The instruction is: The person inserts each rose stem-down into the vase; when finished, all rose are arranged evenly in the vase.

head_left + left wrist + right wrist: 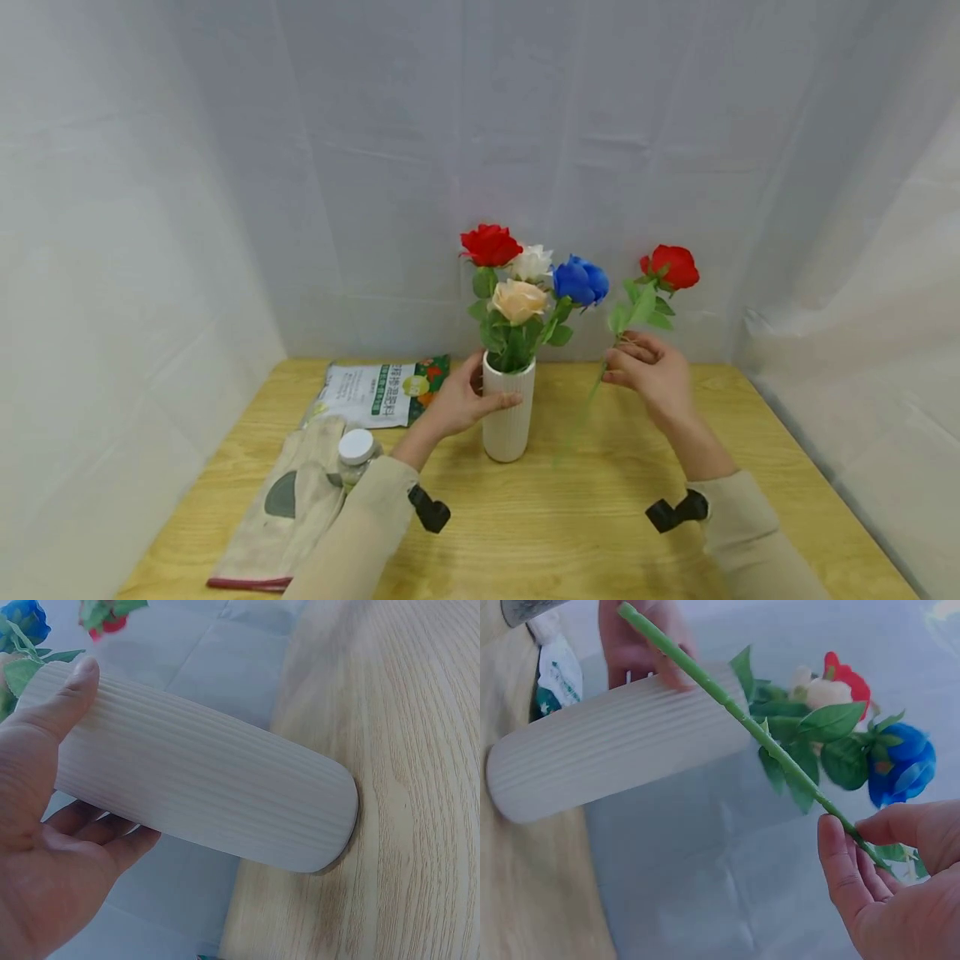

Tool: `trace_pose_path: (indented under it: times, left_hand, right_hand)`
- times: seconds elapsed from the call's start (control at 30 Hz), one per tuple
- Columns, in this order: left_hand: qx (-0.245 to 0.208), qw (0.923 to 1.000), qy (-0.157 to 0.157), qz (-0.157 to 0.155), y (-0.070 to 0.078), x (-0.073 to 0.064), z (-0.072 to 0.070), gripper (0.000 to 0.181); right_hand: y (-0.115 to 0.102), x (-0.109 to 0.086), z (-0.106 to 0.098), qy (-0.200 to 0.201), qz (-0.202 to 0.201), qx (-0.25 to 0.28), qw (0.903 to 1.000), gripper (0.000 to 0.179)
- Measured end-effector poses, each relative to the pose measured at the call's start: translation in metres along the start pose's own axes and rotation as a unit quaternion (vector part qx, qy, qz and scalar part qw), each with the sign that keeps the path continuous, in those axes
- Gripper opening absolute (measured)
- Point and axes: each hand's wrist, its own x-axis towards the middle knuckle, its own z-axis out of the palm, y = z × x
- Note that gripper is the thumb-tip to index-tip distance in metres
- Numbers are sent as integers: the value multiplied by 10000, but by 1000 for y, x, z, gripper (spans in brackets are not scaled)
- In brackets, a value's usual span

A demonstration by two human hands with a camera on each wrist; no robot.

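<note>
A white ribbed vase [507,425] stands upright on the table, and my left hand [467,398] grips it near the rim, thumb across the front and fingers behind. In it are a red rose [491,245], a white rose [532,262], a peach rose [518,301] and a blue rose [581,281]. To the right of the vase, my right hand [651,373] pinches the green stem [780,754] of another red rose [672,267], bloom up. In the right wrist view the stem's bare lower end passes in front of the vase, apart from it in the head view.
On the left lie a printed plastic packet [375,395] and a pair of pale work gloves [288,508]. A small jar with a white lid [357,447] stands by the gloves, partly behind the left sleeve. White sheeting [390,167] encloses the wooden table [555,525] at the back and sides.
</note>
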Motion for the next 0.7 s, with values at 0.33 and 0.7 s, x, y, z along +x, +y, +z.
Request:
trace_pose_path:
  times: [0.33, 0.7]
  left_hand:
    - [-1, 10000, -12, 15, -1, -1, 0, 82]
    - [4, 10000, -5, 44, 3, -1, 0, 82]
  right_hand:
    - [-27, -1, 12, 442, -613, 389, 9964, 58]
    - [-48, 4, 36, 842, -1256, 987, 9836, 31]
